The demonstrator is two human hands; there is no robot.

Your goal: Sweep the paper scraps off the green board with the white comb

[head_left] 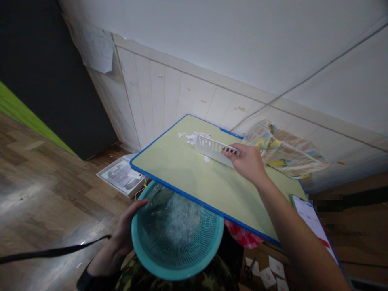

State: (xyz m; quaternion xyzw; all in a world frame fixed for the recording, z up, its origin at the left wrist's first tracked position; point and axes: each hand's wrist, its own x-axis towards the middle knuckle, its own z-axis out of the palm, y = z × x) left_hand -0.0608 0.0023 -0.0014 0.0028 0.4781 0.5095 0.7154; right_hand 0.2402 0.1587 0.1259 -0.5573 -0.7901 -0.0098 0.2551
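On the green tabletop point(169, 165), a slotted white strip point(214, 152) stands beside white scraps point(198, 136), its near end pinched in the right hand point(249, 161); well apart, the left hand point(125, 228) clasps a teal basket point(177, 274) by its rim.

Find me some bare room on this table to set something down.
The widest bare patch of the tabletop runs along the near blue edge, between the left corner and the right forearm. It's crowded farther back, around the white scraps, the slotted tray and the right hand gripping it, and on the right, by the patterned cloth and lit-screen device.
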